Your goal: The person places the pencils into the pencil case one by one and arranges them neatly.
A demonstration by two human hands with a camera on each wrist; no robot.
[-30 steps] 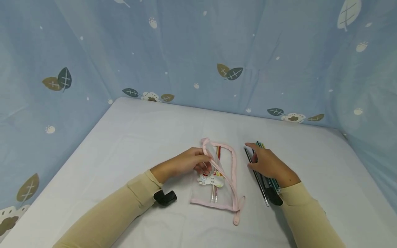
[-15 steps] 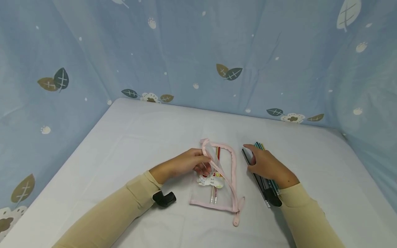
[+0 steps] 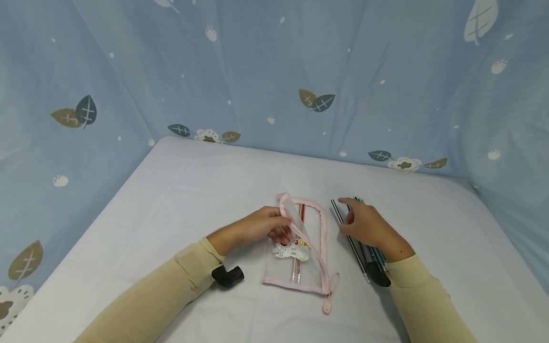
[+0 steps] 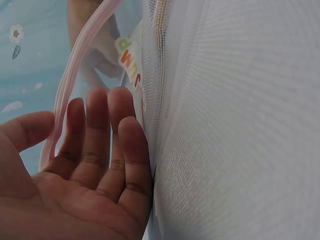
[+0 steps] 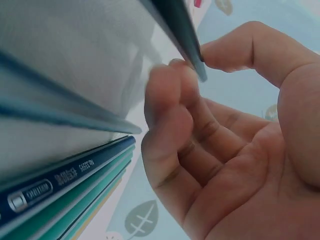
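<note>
My left hand (image 3: 272, 224) holds up the opening edge of a see-through mesh pencil pouch (image 3: 324, 228) with pink trim. In the left wrist view the thumb presses the pink edge (image 4: 75, 65) and the fingers lie inside. Red and yellowish pencils (image 3: 302, 212) lie within the pouch, behind a cartoon "JUMP" patch (image 3: 296, 251). To its right, my right hand (image 3: 364, 224) pinches a dark pencil (image 5: 180, 35) near its end between thumb and fingertips. Under that hand lies a bundle of dark and teal pencils (image 5: 75, 200), partly hidden by hand and wrist.
A pink zipper pull (image 3: 327, 305) hangs off the pouch's near right corner. A black device (image 3: 227, 275) sits under the left wrist, another (image 3: 377, 275) at the right. The white tabletop (image 3: 206, 181) meets a blue leaf-patterned cloth (image 3: 266, 71) behind and at the sides.
The right fingers have shifted slightly, and a dark pencil's far end now stands out farther left from the bundle. The left hand and the pouch stay where they were.
</note>
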